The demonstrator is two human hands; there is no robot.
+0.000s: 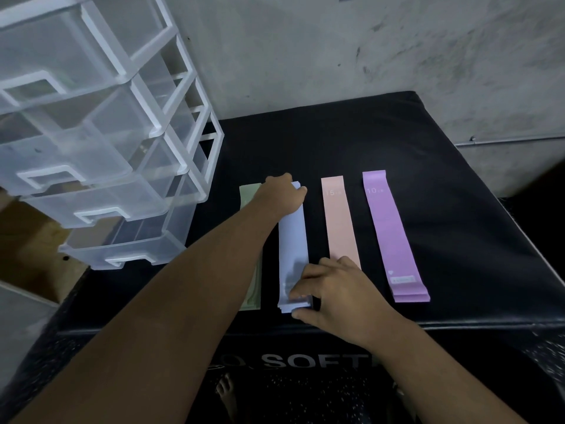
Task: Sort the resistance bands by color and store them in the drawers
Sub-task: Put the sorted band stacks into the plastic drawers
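Already sorted by colour on the padded box (458, 224): green stack (249, 194), blue stack (293, 246), peach stack (341, 224), purple stack (391, 234). Left hand (282, 194) grips the blue stack's far end and right hand (333, 289) pinches the near end, probably to lift it whole toward the open drawers (91, 185).

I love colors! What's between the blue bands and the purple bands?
The peach bands lie between the blue bands and purple bands, in the head view.

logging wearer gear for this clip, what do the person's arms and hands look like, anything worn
No sleeves show on either arm. The left hand and right hand are ungloved, with no watch, ring or wristband visible.
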